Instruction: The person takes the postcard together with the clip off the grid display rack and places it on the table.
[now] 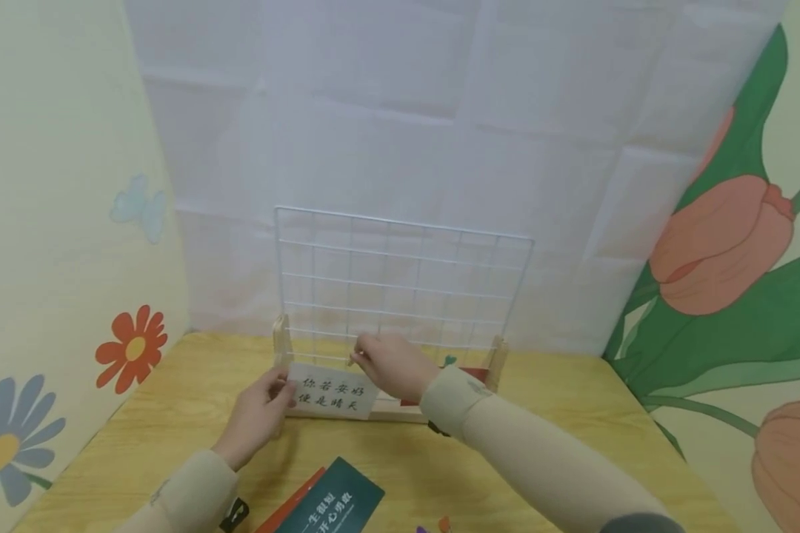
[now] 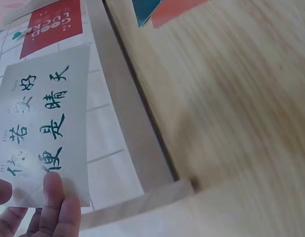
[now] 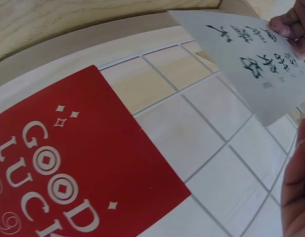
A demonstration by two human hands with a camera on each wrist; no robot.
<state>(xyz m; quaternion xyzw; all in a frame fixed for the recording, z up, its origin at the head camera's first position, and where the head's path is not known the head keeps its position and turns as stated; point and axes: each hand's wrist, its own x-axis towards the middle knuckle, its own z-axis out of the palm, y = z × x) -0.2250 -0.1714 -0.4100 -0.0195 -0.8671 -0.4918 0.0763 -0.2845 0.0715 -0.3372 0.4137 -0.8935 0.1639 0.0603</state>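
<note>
My left hand [image 1: 256,411] pinches the left edge of a white card [image 2: 68,113] with handwritten-style Chinese characters. The card is held in front of the lower left part of a white wire grid [image 1: 387,274], which stands upright in a wooden base [image 2: 127,113]. Just above the card's top edge, my right hand [image 1: 396,363] pinches a small yellowish clip [image 1: 351,361] close to the grid wires; the fingers cover most of it. A red "GOOD LUCK" card [image 3: 93,163] lies against the grid to the right, with a green clip [image 1: 450,360] at its top.
A dark green card [image 1: 340,500] overlaps a red-orange card [image 1: 290,507] on the wooden table [image 1: 553,437] in front. Small purple [image 1: 421,529] and orange pieces [image 1: 445,524] show at the bottom edge. A white sheet [image 1: 400,111] hangs behind the grid.
</note>
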